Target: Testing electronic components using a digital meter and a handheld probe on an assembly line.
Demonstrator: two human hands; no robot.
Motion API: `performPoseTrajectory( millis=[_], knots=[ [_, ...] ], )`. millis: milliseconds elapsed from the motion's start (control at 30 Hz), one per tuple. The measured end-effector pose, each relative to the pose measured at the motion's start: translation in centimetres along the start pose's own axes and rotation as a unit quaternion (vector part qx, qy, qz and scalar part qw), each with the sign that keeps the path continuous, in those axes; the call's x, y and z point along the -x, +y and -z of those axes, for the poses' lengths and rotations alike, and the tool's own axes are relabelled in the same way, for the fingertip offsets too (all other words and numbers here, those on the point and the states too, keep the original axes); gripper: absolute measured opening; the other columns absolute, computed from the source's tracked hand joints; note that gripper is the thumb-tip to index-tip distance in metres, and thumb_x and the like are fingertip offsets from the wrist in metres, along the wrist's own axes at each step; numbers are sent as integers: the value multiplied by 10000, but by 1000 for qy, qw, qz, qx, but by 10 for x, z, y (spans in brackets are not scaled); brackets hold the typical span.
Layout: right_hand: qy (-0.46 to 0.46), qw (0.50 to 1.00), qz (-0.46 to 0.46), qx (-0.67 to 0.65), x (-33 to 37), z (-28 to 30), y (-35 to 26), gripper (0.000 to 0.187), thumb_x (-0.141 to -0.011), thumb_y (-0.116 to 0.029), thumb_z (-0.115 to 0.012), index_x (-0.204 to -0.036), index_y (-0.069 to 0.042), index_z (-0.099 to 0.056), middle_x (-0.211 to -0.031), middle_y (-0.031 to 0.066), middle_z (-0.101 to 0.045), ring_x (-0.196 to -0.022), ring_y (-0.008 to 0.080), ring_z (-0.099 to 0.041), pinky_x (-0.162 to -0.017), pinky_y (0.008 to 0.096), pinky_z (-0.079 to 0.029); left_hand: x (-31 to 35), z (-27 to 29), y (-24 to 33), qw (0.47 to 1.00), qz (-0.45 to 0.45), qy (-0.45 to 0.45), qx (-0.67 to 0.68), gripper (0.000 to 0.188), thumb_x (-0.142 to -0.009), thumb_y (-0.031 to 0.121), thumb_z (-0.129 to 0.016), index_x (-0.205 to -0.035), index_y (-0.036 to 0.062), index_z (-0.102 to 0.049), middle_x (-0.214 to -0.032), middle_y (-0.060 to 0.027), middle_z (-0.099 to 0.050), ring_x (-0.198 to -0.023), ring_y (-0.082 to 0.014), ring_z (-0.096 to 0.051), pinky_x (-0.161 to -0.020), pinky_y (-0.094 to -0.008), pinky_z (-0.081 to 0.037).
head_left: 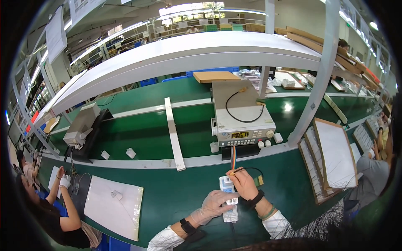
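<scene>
A white and blue power strip [230,216] lies on the green bench in front of me. My left hand [212,205], in a thin pale glove, closes around a small white charger [232,201] on the strip. Just above it, my bare right hand [244,184] pinches the end of a black cable [253,168]. Part of that cable's end is hidden by my fingers. A small green circuit board [258,180] hangs from the cable beside my right hand. Both wrists wear black bands.
A bench instrument [244,133] with a lit display stands behind my hands, white chargers near it. Stacked trays [335,154] lean at right beside a metal post [315,92]. At left are a pale mat [111,209] and a co-worker [46,205]; another person [370,178] sits at right.
</scene>
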State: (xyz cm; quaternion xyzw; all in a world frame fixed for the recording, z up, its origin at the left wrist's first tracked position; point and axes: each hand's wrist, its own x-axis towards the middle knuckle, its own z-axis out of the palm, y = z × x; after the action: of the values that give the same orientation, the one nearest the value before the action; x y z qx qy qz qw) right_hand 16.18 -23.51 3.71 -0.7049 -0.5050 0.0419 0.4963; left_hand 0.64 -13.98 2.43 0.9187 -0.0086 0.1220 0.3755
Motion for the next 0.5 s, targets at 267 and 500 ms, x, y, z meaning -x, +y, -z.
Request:
performPoseTrajectory(
  millis=[267, 500],
  knots=[
    [-12, 999, -24, -29, 5, -14, 13, 149, -924, -175, -574, -999, -72, -650, -1016, 100, -587, -935, 281, -594, -802, 348, -494, 0, -2, -18, 985, -3, 101, 136, 420, -830, 226, -694, -1220, 97, -609, -1100, -97, -629, -1018, -237, -581, -932, -340, -408],
    [24, 998, -22, -48, 9, -15, 14, 130, -917, -115, -579, -1015, -50, -633, -1019, 111, -568, -914, 281, -594, -787, 348, -491, -79, 86, -75, 941, 26, 326, -81, 452, -805, 143, -701, -1227, 62, -562, -1126, -133, -583, -986, -319, -603, -911, -359, -469]
  ],
)
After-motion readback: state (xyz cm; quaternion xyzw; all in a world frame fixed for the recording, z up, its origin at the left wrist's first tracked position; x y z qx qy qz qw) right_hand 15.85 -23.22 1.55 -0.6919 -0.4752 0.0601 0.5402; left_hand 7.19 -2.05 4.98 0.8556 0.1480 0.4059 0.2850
